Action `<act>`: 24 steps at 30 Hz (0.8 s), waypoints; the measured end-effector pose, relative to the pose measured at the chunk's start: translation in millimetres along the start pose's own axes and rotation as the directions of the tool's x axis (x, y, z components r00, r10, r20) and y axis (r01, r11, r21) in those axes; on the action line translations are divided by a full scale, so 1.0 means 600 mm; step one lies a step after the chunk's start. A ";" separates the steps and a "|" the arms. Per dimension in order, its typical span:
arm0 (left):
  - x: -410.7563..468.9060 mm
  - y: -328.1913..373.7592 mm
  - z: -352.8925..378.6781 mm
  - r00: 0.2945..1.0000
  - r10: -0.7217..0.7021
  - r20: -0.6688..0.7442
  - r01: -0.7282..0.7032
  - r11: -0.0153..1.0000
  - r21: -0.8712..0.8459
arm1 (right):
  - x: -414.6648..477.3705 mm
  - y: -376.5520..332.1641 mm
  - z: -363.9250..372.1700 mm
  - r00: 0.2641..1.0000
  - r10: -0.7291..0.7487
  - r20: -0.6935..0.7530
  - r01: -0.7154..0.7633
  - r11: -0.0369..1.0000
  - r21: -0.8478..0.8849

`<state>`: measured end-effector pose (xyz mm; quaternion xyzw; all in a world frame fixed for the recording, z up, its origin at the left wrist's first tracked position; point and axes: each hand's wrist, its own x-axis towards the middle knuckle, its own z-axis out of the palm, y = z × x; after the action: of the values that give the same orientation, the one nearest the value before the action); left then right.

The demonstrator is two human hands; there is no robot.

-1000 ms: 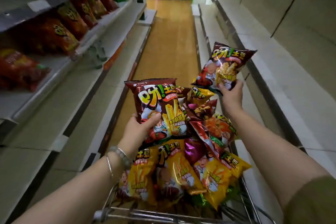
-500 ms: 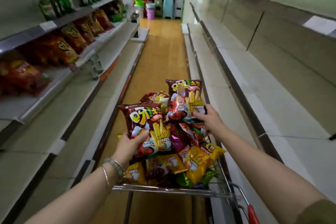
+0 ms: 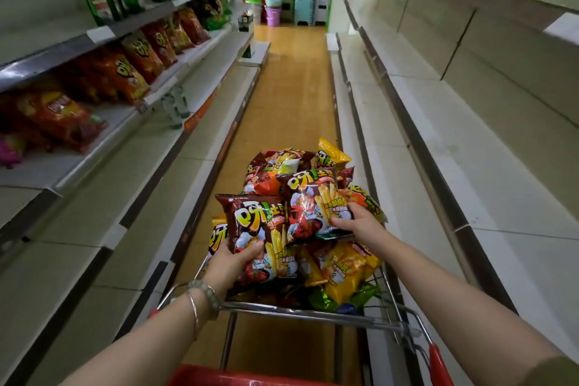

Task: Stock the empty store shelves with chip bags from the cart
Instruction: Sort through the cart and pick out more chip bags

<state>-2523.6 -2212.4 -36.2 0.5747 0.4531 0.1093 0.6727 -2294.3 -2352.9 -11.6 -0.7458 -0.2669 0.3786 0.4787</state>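
A wire cart (image 3: 313,313) stands in the aisle, piled with several red, yellow and green chip bags. My left hand (image 3: 233,263) grips a dark red chip bag (image 3: 260,229) by its lower left edge, holding it upright above the cart's near left side. My right hand (image 3: 360,226) holds a second dark red chip bag (image 3: 313,200) by its lower right corner, just above the pile. The shelves on the right (image 3: 470,141) are bare. The middle shelf on the left (image 3: 78,163) carries several red chip bags.
Green bottles (image 3: 116,0) line the upper left shelf. The lower left shelves (image 3: 103,213) are bare. The wooden aisle floor (image 3: 291,88) runs ahead to stacked plastic stools and buckets (image 3: 291,6). The cart's red handle (image 3: 438,367) is near my right arm.
My right hand has come down and left from beside the right shelves, bringing its bag over the cart. The view has pulled back and the cart now sits farther ahead.
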 end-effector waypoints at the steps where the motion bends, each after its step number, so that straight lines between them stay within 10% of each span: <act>1: 0.002 -0.001 0.000 1.000 -0.004 -0.011 0.004 0.999 0.034 | 0.000 0.002 -0.002 1.000 0.001 0.003 -0.001 1.000 -0.005; 11: 0.011 -0.001 -0.017 0.993 -0.059 -0.105 0.092 0.934 0.345 | 0.010 0.021 -0.024 0.965 0.209 0.155 -0.150 0.933 -0.326; 15: 0.016 0.025 -0.016 0.957 -0.015 -0.288 0.158 0.864 0.478 | 0.030 0.005 -0.032 0.983 0.120 -0.140 -0.154 0.952 -0.266; 18: 0.031 0.047 -0.011 0.921 0.129 -0.368 0.100 0.835 0.542 | 0.057 0.002 -0.051 0.861 0.102 -0.498 -0.201 0.968 -0.148; 24: 0.060 0.108 0.029 0.881 0.417 -0.224 -0.171 0.722 0.671 | 0.104 0.021 -0.044 0.806 0.321 -0.498 -0.398 0.916 -0.054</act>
<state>-2466.3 -2179.6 1.7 0.8021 0.4791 0.1611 0.3180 -2236.7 -2324.0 -35.8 -0.8878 -0.0225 0.2442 0.3894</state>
